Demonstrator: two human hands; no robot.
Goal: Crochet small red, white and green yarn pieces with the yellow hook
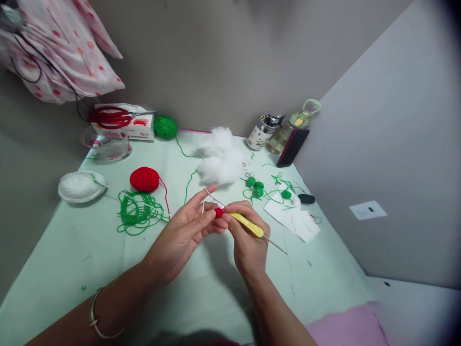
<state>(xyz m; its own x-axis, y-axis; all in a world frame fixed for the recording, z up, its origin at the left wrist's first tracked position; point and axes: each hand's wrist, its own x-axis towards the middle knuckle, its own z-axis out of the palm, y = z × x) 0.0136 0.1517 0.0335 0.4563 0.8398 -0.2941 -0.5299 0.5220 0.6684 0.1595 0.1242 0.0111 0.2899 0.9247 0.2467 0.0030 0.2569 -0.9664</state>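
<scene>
A small red crocheted piece (218, 212) with a bit of white at its top is pinched in my left hand (192, 221). White yarn runs over the raised left index finger. My right hand (248, 233) is closed around a crochet hook (248, 224) with a yellow handle, and its tip meets the red piece; a thin metal shaft sticks out behind the handle. To the left lie a red yarn ball (144, 179), a white yarn ball (82, 186) and a loose tangle of green yarn (139, 211).
White stuffing (221, 158) lies beyond my hands. Small green balls (258, 188) and paper (293, 216) are at right. Behind stand a pen can (262, 132), bottle (283, 137) and phone (292, 147). Red scissors (111, 117) rest on a box (139, 127) near a green yarn ball (165, 127).
</scene>
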